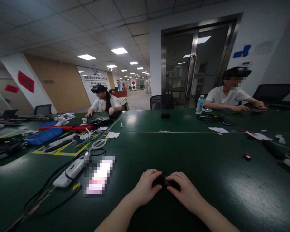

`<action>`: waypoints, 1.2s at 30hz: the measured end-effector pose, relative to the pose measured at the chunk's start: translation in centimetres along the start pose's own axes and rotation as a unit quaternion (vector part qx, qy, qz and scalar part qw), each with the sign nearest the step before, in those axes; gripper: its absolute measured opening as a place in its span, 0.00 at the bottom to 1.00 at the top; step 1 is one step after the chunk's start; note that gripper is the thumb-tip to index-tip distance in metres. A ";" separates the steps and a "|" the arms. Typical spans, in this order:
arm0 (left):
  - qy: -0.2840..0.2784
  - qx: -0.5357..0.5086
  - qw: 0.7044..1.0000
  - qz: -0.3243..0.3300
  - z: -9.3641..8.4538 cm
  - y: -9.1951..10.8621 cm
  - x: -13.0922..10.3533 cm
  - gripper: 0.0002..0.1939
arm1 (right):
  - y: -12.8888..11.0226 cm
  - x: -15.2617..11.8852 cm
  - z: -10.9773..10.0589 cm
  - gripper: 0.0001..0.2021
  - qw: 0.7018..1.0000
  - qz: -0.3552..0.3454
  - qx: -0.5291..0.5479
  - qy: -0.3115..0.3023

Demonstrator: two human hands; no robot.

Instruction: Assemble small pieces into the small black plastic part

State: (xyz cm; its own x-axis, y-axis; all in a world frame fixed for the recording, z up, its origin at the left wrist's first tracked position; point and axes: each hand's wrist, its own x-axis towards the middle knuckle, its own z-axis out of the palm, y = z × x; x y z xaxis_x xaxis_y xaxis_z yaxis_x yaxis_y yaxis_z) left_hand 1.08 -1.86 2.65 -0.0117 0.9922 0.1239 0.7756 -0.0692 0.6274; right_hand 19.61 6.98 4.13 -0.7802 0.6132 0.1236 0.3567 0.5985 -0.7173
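Observation:
A small black object (164,182) lies between my two hands, low over the green table (135,148); its details are too dark to make out. My left hand (148,186) grips its left part, with thumb below and fingers over the top. On the right part, my right hand (183,189) holds it with thumb and fingers closed round it. The fingertips of both hands nearly meet at the middle of the object.
Left of my hands are a blurred phone (101,176), a white power strip (71,170), cables and a blue tray (43,135). A red item (246,156) lies right. Across the table are a bottle (199,104), a black box (165,115) and two people.

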 end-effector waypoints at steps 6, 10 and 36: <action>-0.006 0.000 1.000 0.001 -0.1 0.1 0.0 0.24 | 0.4 0.0 -0.1 0.12 0.997 0.048 0.062 0.004; -0.010 -0.007 1.000 -0.005 -0.3 0.3 -0.1 0.24 | 0.8 0.1 -0.4 0.13 0.992 0.082 0.090 0.012; -0.004 -0.013 1.000 0.005 -0.5 0.5 -0.2 0.24 | 1.6 -0.1 -2.8 0.25 0.896 0.179 0.379 0.145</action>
State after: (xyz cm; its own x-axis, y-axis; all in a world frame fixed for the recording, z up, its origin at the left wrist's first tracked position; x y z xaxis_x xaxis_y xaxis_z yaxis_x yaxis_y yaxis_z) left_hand 1.16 -2.15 3.27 0.0013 0.9923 0.1240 0.7587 -0.0817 0.6463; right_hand 21.66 9.34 4.92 -0.4805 0.8697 -0.1127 0.0206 -0.1173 -0.9929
